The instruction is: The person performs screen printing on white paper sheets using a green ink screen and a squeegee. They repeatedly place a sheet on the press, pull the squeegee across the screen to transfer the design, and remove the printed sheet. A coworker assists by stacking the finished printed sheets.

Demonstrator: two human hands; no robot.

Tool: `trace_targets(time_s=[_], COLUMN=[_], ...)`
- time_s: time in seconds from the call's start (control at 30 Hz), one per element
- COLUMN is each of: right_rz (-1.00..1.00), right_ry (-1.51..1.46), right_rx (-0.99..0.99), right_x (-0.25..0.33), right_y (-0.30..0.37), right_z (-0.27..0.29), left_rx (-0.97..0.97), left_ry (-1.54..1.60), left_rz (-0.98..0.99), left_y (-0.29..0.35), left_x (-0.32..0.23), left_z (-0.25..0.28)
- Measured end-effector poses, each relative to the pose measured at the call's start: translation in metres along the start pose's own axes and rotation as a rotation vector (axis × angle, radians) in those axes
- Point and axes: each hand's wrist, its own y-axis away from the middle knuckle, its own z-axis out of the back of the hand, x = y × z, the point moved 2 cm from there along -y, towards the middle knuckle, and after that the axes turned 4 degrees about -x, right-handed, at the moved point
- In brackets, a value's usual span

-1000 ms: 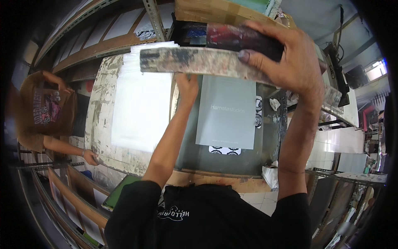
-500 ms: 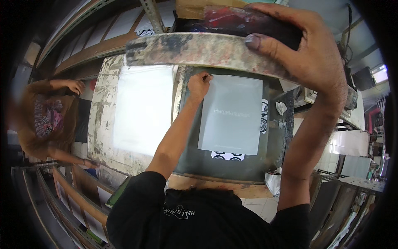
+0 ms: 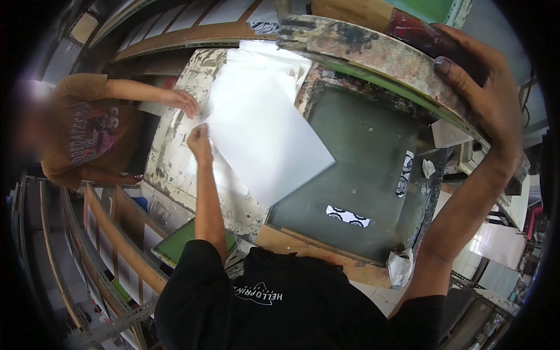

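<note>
My left hand pinches one corner of a thin white sheet, which lies slanted between a stack of white sheets and the grey printing board. Up at the right, my right hand grips the ink-stained wooden edge of a screen printing frame, with the thumb on its near side. The frame is tilted up above the board. A dark, red-smeared object lies on it beside my fingers. Two black-and-white patterned strips sit on the board.
At the left a co-worker in a brown shirt reaches a hand toward the sheet's corner. Racks with wooden frames stand at the lower left. A crumpled white bag hangs by the board's near right corner.
My left hand has carried the sheet from the board leftward over the stack. The co-worker's arm has stretched toward it. My right hand still holds the frame; the view has shifted.
</note>
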Motion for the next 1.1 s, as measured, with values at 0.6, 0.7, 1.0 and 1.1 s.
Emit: trace_targets(time_s=[0.6, 0.7, 1.0, 1.1], right_rz=[0.077, 0.061, 0.030, 0.057], right_ry=[0.102, 0.061, -0.031, 0.011], right_rx=[-0.007, 0.030, 0.041, 0.025], right_x=[-0.027, -0.025, -0.020, -0.018], right_y=[-0.003, -0.005, -0.001, -0.001], right_z=[0.008, 0.007, 0.003, 0.003], left_rx=[0.621, 0.510, 0.530, 0.907], left_ry=[-0.724, -0.646, -0.228, -0.492], left_rz=[-0.546, -0.519, -0.077, -0.272], left_y=[0.186, 0.189, 0.169, 0.208], left_x=[-0.030, -0.025, -0.105, -0.121], left_z=[-0.013, -0.017, -0.041, -0.055])
